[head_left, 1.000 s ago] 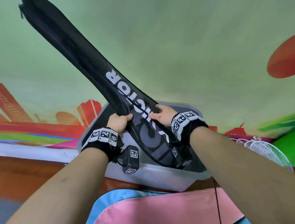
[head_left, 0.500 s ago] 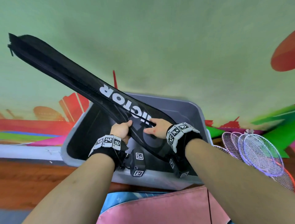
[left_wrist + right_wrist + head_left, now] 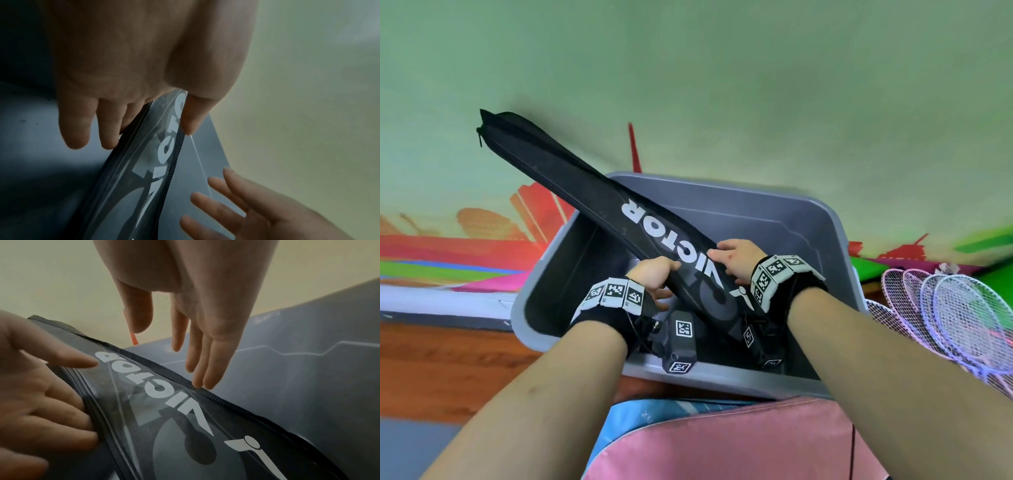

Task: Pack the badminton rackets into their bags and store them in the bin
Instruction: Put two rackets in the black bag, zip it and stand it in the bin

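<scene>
**Racket bag lowered toward the bin**

Lowered since a second ago, the black racket bag now slopes from its wide end inside the grey bin up to its narrow handle end, which overhangs the far-left rim. The tilt appears necessary: the bag looks longer than the bin, so the wide end goes in first.

The left hand grips the bag's left edge, thumb on the printed face and fingers curled beneath, carrying the weight. The right hand is spread, with straight fingers resting on the stitched right edge, apparently only steadying and guiding.

Loose rackets lie fanned to the right of the bin, not yet bagged. A pink and blue bag lies near the person, just beside the bin's near wall.
</scene>
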